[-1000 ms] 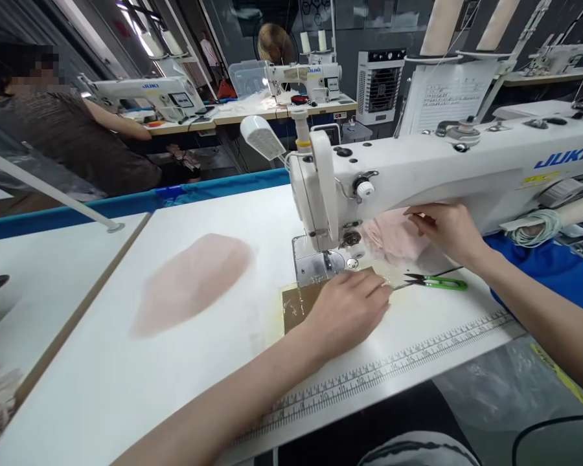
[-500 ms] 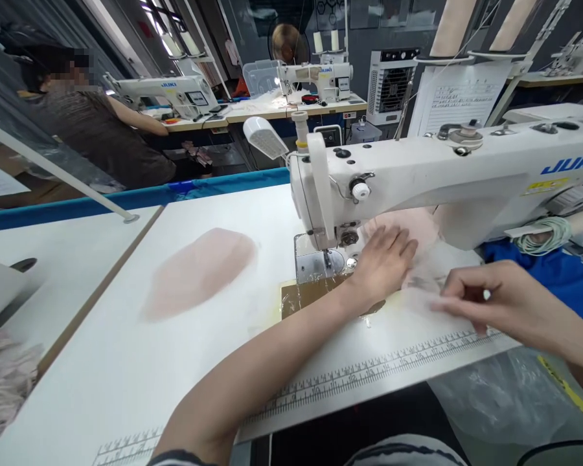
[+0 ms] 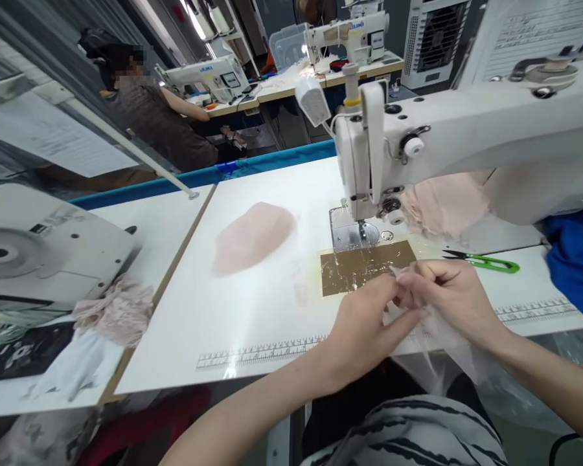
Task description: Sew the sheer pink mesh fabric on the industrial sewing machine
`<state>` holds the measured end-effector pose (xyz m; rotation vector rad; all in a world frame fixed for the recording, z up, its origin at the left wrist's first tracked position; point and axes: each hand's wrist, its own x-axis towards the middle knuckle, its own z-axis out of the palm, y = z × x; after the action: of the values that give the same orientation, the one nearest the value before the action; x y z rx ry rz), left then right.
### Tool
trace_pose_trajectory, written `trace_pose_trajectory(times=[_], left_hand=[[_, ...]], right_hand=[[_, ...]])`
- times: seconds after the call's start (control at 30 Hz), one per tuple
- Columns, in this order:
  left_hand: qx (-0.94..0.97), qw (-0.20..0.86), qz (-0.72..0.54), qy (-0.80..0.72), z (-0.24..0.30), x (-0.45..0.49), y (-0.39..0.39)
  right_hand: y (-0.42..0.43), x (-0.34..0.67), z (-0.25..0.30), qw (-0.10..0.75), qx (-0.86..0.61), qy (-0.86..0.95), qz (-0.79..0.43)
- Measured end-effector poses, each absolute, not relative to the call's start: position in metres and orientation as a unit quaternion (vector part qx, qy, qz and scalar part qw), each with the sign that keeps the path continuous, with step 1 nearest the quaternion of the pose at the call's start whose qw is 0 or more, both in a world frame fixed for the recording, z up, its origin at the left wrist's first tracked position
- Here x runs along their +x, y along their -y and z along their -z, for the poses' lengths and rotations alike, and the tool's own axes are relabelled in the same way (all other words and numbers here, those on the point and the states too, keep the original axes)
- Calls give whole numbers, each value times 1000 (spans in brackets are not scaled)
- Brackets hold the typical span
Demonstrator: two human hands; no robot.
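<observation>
Close together at the table's front edge, my left hand (image 3: 362,327) and my right hand (image 3: 459,301) both pinch a sheer, whitish fabric piece (image 3: 440,359). It hangs from my fingers over the edge toward my lap; the pinched part is mostly hidden. Just beyond my hands are a brown rectangular patch (image 3: 337,272) on the tabletop and the metal needle plate (image 3: 344,233) of a white sewing machine (image 3: 447,136). Green thread snips (image 3: 495,263) lie right of my right hand. A pile of pale pink fabric (image 3: 449,204) sits under the machine arm.
A sheer pink fabric piece (image 3: 255,239) lies flat left of the needle. A printed ruler (image 3: 267,353) runs along the front edge. Blue cloth (image 3: 573,265) is at right, another machine (image 3: 43,252) at left. A person (image 3: 155,116) sits at a far table.
My left hand has come back from the pink pile under the machine arm to meet my right hand at the front edge. The snips now show, and the view has shifted left and down.
</observation>
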<state>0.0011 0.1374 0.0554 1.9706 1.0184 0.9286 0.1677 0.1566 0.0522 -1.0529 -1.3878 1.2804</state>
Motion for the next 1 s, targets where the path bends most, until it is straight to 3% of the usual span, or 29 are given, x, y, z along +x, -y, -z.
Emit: trace_pose_trajectory(times=[0.23, 0.33, 0.63, 0.73, 0.87, 1.0], left_hand=[[581, 648, -333, -362, -66, -34, -154], [509, 707, -313, -379, -67, -46, -164], [590, 635, -304, -396, -66, -37, -184], [630, 642, -258, -353, -68, -43, -194], [653, 636, -230, -340, -70, -51, -206], [661, 634, -199, -349, -71, -55, -214]], right_hand=[[-169, 174, -58, 341, -428, 526, -651], [-169, 175, -57, 292, -420, 505, -695], [-184, 184, -57, 183, -400, 536, -721], [-202, 196, -57, 127, -375, 650, -648], [-220, 192, -58, 138, -376, 746, -532], [-234, 175, -61, 136, -333, 710, -606]])
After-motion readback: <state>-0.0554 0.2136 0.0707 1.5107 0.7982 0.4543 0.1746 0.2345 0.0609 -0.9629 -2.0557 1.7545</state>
